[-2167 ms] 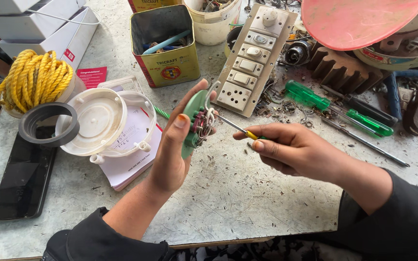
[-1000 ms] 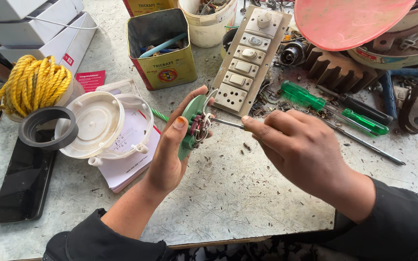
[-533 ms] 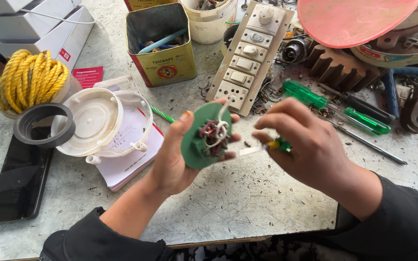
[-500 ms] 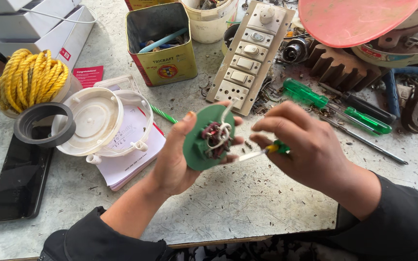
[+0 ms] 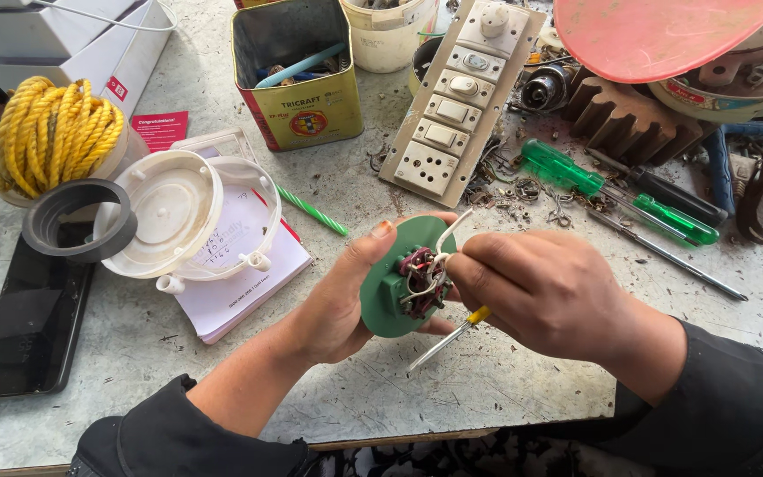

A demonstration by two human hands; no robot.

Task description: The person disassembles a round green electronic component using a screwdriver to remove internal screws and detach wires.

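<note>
Right hand [image 5: 545,291] has closed in onto green disc [image 5: 396,278], gripping screwdriver [image 5: 450,336]; left hand [image 5: 337,305] grips disc.

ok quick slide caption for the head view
Left hand holds a green wired disc; right hand grips a small screwdriver.

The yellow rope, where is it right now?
In the head view the yellow rope sits coiled at the far left of the table, just above the black ring and beside the white round lid, away from both hands.
</note>
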